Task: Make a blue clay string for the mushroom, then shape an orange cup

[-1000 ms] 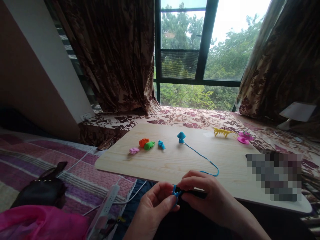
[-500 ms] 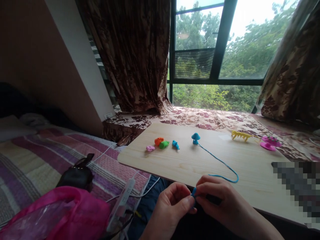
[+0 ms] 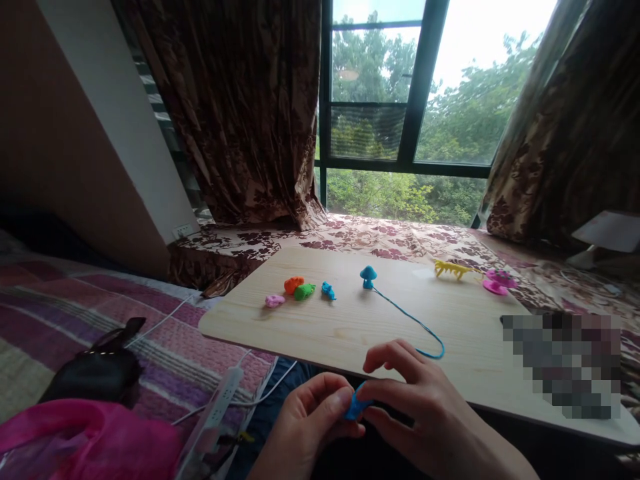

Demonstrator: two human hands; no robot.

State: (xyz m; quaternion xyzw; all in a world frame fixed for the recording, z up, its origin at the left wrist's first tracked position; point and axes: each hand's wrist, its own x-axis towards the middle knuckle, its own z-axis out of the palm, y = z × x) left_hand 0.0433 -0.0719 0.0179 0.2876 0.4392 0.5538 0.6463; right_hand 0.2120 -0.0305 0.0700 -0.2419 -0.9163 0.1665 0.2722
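Observation:
A small blue piece [image 3: 356, 404], its shape partly covered by fingers, is pinched between thumb and fingers of my left hand [image 3: 313, 417]. My right hand [image 3: 425, 400] holds the same piece from the other side with thumb and forefinger, its other fingers raised. Both hands are in front of the table's near edge. Beyond them a blue toy mushroom [image 3: 369, 277] stands upright with a blue cord [image 3: 407, 317] trailing from its base toward my right hand. Left of it lie a small blue figure [image 3: 328, 291], a green one [image 3: 304, 292], an orange one [image 3: 294, 285] and a pink one [image 3: 275, 301].
On the wooden table [image 3: 270, 330], a yellow comb-like toy [image 3: 450, 270] and a pink toy [image 3: 497, 281] stand at the back right. A pixelated patch [image 3: 560, 363] covers the right side. At left are a power strip [image 3: 220, 400], a black bag [image 3: 95, 373] and a pink bag [image 3: 115, 440].
The view has swung right, so things appear further left. My right fingers have spread and lifted, and more of the blue piece shows between my hands.

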